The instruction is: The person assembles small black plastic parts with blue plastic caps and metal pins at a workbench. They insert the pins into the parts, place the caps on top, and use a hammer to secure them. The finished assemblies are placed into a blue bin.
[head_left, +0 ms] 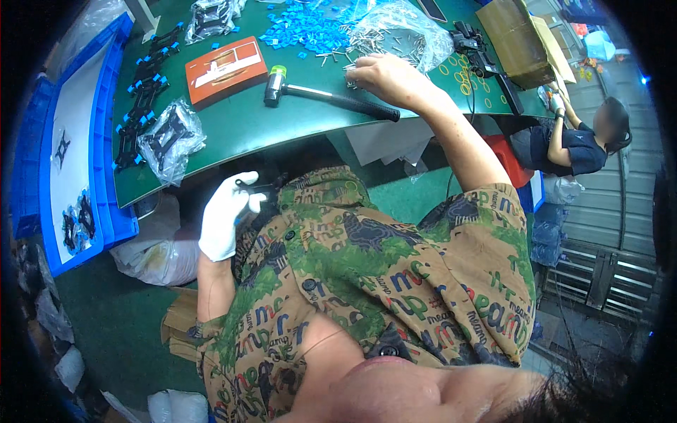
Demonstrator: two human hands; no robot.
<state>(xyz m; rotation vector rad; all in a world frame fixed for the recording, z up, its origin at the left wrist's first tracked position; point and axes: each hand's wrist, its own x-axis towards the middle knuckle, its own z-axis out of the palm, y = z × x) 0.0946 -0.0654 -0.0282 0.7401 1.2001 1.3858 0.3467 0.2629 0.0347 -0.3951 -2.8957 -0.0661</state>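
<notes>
The bare right hand (386, 76) rests on the green table mat (282, 127), its fingers curled down over small silver metal pins (352, 67) beside a clear plastic bag of pins (402, 35); whether it pinches one I cannot tell. The left hand (224, 215), in a white glove, is near the chest and holds a small black plastic frame part (262, 189). A black-handled mallet (324, 97) lies just beside the right hand, and an orange flat box (226, 69) lies further left.

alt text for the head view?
Right hand picks at small metal pins on a green table; the white-gloved left hand holds a black part near the chest. A mallet lies beside the right hand.
</notes>
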